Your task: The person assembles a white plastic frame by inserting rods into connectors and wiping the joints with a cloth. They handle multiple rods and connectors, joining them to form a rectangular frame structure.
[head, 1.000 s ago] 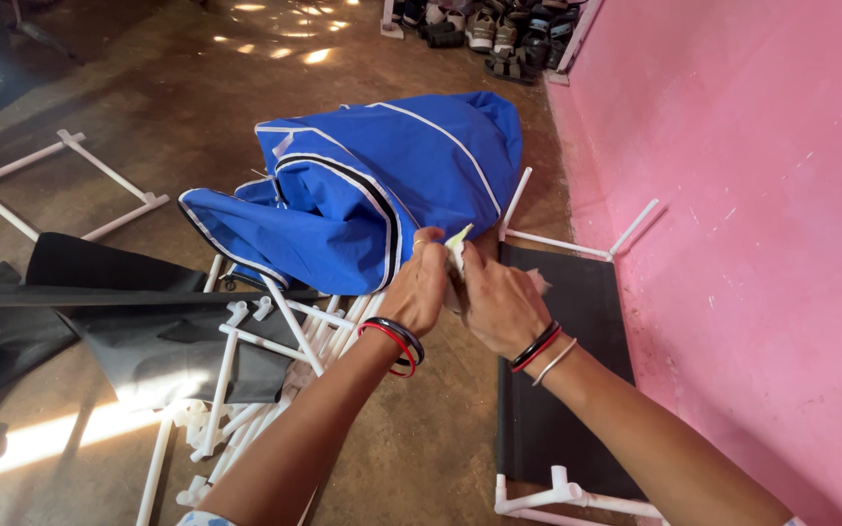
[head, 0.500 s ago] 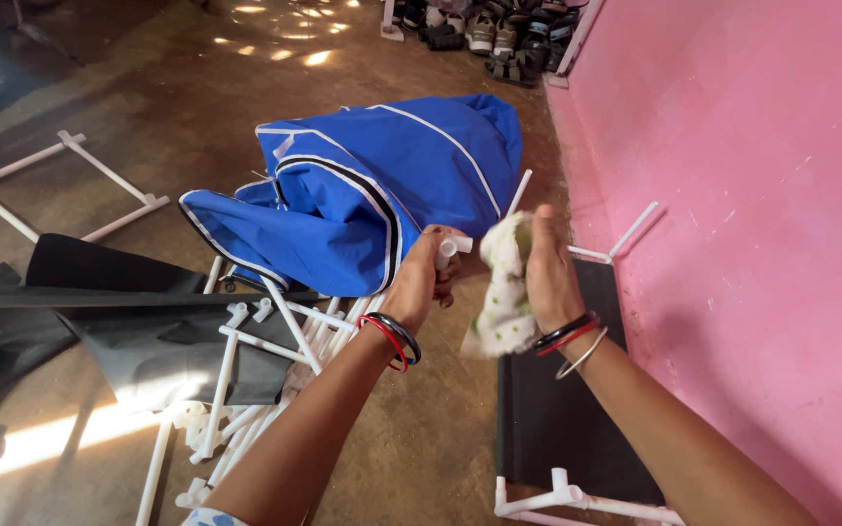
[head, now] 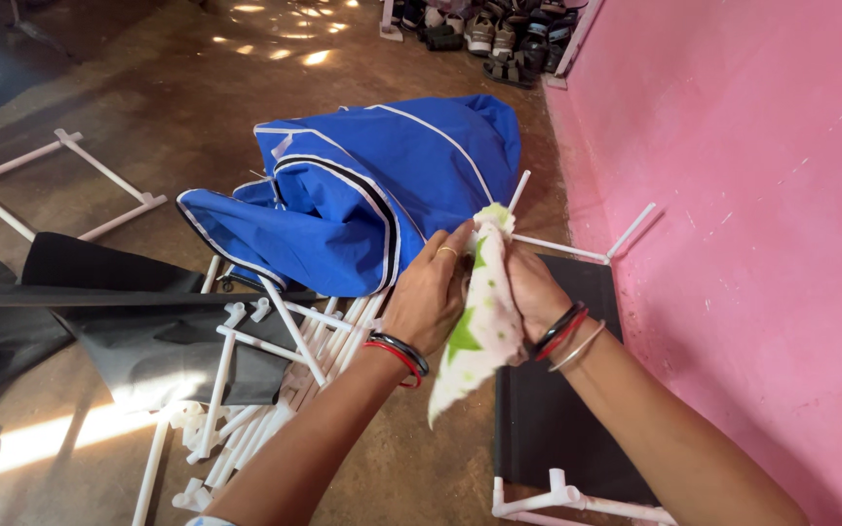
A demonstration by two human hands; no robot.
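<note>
I see a small white cloth (head: 484,326) w/ green star-like prints, soft & crumpled, held up in the air approx. mid-frame. Its top end is bunched into a wad up by the fingertips; the rest drapes down between the wrists, lower corner hanging free in a point. It's pinched between my left hand (head: 431,297) & right hand (head: 530,292), both closed round it.
</note>
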